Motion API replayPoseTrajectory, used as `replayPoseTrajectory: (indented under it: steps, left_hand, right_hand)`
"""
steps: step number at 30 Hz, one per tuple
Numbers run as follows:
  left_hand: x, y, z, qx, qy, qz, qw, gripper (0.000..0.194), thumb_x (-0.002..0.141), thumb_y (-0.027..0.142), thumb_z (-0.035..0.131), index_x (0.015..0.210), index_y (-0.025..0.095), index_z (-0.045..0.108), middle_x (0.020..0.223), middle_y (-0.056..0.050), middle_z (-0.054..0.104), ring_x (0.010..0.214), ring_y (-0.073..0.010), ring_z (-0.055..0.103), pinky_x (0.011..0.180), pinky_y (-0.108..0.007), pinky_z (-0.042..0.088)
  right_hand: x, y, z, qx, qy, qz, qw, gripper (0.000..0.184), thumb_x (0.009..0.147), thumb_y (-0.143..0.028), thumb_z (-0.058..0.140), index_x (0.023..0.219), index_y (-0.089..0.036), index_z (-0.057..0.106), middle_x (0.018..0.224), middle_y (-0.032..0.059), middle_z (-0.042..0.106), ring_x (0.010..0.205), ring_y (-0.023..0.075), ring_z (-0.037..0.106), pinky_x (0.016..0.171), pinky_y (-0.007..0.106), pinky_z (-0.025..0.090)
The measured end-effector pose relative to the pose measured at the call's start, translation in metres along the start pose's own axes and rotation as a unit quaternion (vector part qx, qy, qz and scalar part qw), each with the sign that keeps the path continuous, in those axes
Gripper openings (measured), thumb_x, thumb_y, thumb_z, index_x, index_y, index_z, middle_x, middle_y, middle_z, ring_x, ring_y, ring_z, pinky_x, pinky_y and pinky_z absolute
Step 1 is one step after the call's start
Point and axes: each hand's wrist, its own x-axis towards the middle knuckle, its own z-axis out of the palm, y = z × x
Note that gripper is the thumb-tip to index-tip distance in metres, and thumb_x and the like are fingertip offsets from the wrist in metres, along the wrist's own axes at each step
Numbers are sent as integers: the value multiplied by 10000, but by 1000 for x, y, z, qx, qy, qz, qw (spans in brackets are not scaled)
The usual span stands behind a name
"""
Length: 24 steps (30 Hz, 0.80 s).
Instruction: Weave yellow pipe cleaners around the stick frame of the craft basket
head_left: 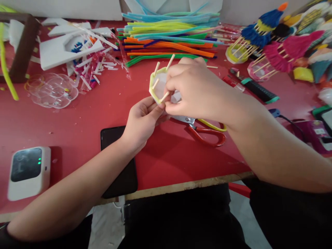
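A small many-sided base (161,80) with a pale floor and a yellow-green rim is tilted above the table. Several thin wooden sticks stand up from its rim. My left hand (143,119) grips the base from below, thumb and fingers closed on its near edge. Over the right side of the base, my right hand (193,84) has its fingers bent in a pinch at a wooden stick (164,97) on the near rim. Its fingers cover the right part of the base. Red-and-yellow-handled scissors (207,135) lie just beneath my hands.
Coloured pipe cleaners (171,38) are piled at the back. White foam pieces (55,52) and a clear divided tray (52,91) lie left. A black phone (121,173) and white device (29,173) lie nearer. Tasselled stick models (264,38) and a cutter knife (259,90) are right.
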Motion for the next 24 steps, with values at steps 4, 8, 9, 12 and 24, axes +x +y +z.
replayPoseTrajectory:
  steps: [4,8,9,12,24]
  left_hand:
    - [-1,-1,0,-2,0,0,1000,67,879,223,758,927,182,780,963,-41,807,810,-136,757,717,-225,605]
    - [-1,-1,0,0,1,1,1000,66,877,232,764,914,179,774,956,-42,807,814,-145,761,748,-248,620]
    - [-1,-1,0,1,1,-1,1000,69,880,234,761,920,180,775,959,-41,808,818,-145,763,767,-255,625]
    - [-1,1,1,1,5,-10,1000,89,866,240,779,938,189,780,967,-35,812,844,-149,769,822,-269,632]
    - [0,-1,0,-36,25,-29,999,68,838,237,802,870,201,753,868,-13,789,836,-152,765,844,-273,627]
  right_hand:
    - [-4,2,3,-17,2,-24,1000,145,861,-230,613,776,-215,729,1019,92,695,1132,314,568,935,456,381]
    - [-3,2,4,-36,-16,-12,999,123,849,-222,634,857,-227,756,1048,84,670,1157,324,558,946,452,378]
    - [-3,1,4,-39,-21,-11,999,130,856,-225,633,875,-232,762,1055,85,671,1164,328,556,951,455,381]
    - [-4,2,4,-40,-21,-20,999,161,895,-232,606,915,-240,766,1090,87,680,1181,331,554,964,467,390]
    - [-13,3,13,43,88,6,995,133,885,-265,676,797,-271,775,1109,73,688,1162,312,567,1010,482,455]
